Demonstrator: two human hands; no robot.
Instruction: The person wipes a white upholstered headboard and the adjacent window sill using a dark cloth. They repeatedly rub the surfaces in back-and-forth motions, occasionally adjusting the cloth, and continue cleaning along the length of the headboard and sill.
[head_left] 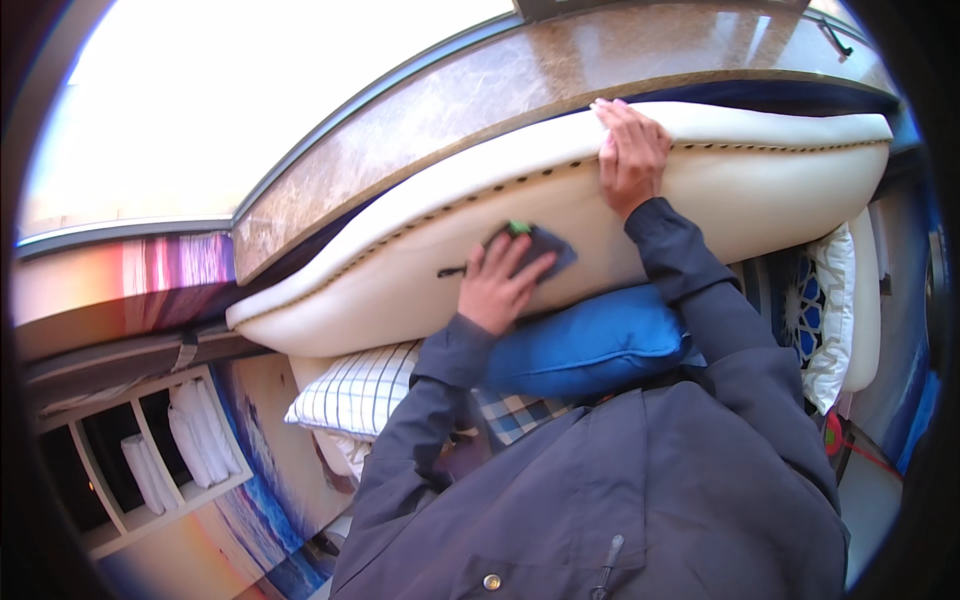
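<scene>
A long cream padded headboard (pixel 400 285) with a row of dark studs stretches across the middle. My left hand (pixel 500 285) presses a dark grey cloth (pixel 550 252) against its padded face, fingers spread over it. A bright green patch shows at the cloth's upper edge; hand and cloth are slightly blurred. Just left of the fingers a small black piece (pixel 452 271) sticks out, and what it is I cannot tell. Farther up and to the right, my right hand (pixel 634 155) has its bent fingers hooked over the headboard's top edge.
Below the headboard lie a blue pillow (pixel 590 340) and a white checked pillow (pixel 357 388). A white-edged patterned pillow (pixel 835 310) stands at right. Behind runs a marble window sill (pixel 440 130). A shelf unit (pixel 125 525) with folded white cloths (pixel 203 430) is at lower left.
</scene>
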